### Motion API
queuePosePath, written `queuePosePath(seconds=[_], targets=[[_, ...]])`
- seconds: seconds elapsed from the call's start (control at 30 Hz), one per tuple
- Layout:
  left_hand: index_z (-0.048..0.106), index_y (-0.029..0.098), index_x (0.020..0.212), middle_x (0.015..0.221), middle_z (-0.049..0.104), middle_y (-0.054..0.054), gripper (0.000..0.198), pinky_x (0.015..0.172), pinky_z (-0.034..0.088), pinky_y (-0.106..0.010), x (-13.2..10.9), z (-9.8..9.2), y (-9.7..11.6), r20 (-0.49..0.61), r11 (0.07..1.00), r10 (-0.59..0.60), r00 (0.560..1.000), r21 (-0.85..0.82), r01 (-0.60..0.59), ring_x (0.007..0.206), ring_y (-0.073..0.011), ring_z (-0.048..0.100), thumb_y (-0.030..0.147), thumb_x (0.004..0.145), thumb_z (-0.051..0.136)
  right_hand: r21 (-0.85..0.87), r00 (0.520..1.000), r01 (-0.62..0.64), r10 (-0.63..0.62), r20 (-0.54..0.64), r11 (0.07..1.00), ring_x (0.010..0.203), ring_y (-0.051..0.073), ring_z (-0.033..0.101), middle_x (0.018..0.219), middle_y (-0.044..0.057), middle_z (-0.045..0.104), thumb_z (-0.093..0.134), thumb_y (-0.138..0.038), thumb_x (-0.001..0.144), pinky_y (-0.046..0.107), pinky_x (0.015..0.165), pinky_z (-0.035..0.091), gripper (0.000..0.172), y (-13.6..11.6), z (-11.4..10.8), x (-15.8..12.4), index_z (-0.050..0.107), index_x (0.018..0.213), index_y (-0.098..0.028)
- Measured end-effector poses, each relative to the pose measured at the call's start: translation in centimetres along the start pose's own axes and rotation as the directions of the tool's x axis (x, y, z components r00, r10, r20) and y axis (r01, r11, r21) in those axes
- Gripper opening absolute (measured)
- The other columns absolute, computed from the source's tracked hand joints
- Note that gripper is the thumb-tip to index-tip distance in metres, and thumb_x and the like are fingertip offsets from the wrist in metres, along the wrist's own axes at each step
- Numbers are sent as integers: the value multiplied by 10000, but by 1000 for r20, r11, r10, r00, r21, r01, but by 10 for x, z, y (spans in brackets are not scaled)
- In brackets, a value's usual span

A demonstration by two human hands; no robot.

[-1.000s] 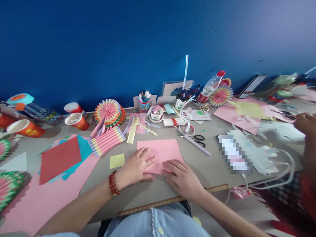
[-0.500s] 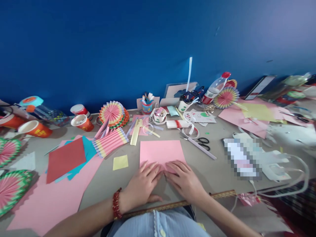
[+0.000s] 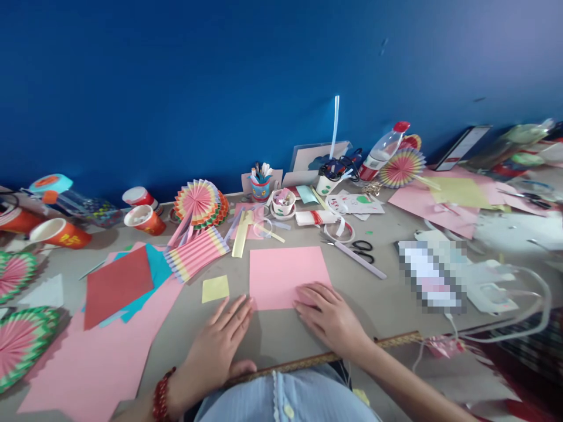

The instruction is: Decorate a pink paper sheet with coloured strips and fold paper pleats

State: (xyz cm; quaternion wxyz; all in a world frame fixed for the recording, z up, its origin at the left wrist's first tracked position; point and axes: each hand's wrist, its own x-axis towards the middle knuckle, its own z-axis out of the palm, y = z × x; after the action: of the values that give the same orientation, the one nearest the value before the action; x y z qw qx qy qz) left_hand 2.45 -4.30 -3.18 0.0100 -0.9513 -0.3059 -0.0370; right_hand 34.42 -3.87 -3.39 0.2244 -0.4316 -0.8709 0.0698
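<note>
A rectangular sheet of pink paper (image 3: 284, 272) lies flat on the desk in front of me. My right hand (image 3: 328, 313) rests on its lower right corner, fingers stretched out over the edge. My left hand (image 3: 222, 337) is spread to the left of the sheet, its fingertips near the lower left corner, holding nothing. A small yellow paper square (image 3: 215, 289) sits just beyond my left fingers. Black-handled scissors (image 3: 363, 252) lie partly under a lilac paper strip (image 3: 360, 259), right of the sheet.
On the left are red paper (image 3: 118, 287), a large pink sheet (image 3: 88, 363), a pleated striped paper (image 3: 197, 253) and paper cups (image 3: 61, 233). A pen holder (image 3: 260, 189), a bottle (image 3: 382, 153) and a paper fan (image 3: 402, 169) stand along the blue wall. A phone (image 3: 428, 278) lies at right.
My left hand has slid left and toward me, off the pink paper, uncovering its lower left part. My right hand stays on the sheet's lower right corner.
</note>
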Motion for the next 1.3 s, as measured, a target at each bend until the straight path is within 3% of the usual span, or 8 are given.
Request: queuePosePath(seconds=[0.23,0.4,0.57,0.73,0.93,1.1,1.23,1.3], targets=[[482,105,1443,1532,434,-146,807,1216,-84,-541,3,-3,2,21,999,-11,1000,45,10,1483,-306,227,712,945,297,-86,992,-92,99,75,992,1218,290,541,1278,94,641,623,-299,920,527,1063,420,262,-19,3,0,693,1169,-253],[534,152,1409,1517,462,-123,704,1167,-169,-619,2,-5,3,18,998,-39,999,43,38,1490,-329,196,658,970,317,-151,982,-183,188,19,971,1236,297,521,1316,77,622,650,-393,907,518,1075,383,306,-33,11,-2,683,1199,-305],[437,166,1484,1538,437,-99,719,1151,-199,-624,0,-1,1,27,998,-46,999,44,45,1498,-319,160,654,972,314,-243,974,-224,215,-65,944,1215,258,548,1341,39,629,523,-268,973,496,1106,350,300,-5,-5,-39,668,1235,-287],[384,188,1515,1563,397,-82,701,1164,-168,-616,-1,0,0,14,998,-59,998,34,59,1490,-311,192,635,978,335,-354,975,-218,214,-52,909,1233,281,539,1423,47,570,512,-259,967,514,1091,368,381,14,-16,-71,608,1336,-262],[393,238,1512,1537,443,-79,670,1204,-24,-599,-5,-1,1,-44,993,-113,993,27,114,1478,-308,253,628,966,385,-318,980,-199,178,-92,927,1217,265,560,1381,45,607,515,-248,952,483,1049,429,374,17,-13,-72,626,1309,-251],[440,201,1483,1532,449,-86,648,1178,-145,-606,-4,0,2,-19,994,-86,996,62,87,1474,-305,248,607,985,358,-293,988,-146,126,-88,945,1199,251,584,1334,53,643,532,-236,940,427,1013,471,406,28,-18,-75,606,1338,-234],[512,193,1427,1483,511,-100,655,1177,-152,-607,-1,0,2,-42,995,-73,996,64,76,1461,-312,275,640,965,384,-302,969,-224,178,-173,927,1084,255,639,1250,59,691,502,-242,956,435,951,494,313,22,-23,-60,686,1210,-236],[547,196,1395,1464,531,-101,653,1177,-146,-612,0,1,2,-52,995,-72,996,65,75,1456,-315,287,653,957,390,-307,973,-214,176,-148,927,1146,270,611,1321,73,649,500,-265,961,448,973,485,342,15,-22,-48,658,1259,-214]])
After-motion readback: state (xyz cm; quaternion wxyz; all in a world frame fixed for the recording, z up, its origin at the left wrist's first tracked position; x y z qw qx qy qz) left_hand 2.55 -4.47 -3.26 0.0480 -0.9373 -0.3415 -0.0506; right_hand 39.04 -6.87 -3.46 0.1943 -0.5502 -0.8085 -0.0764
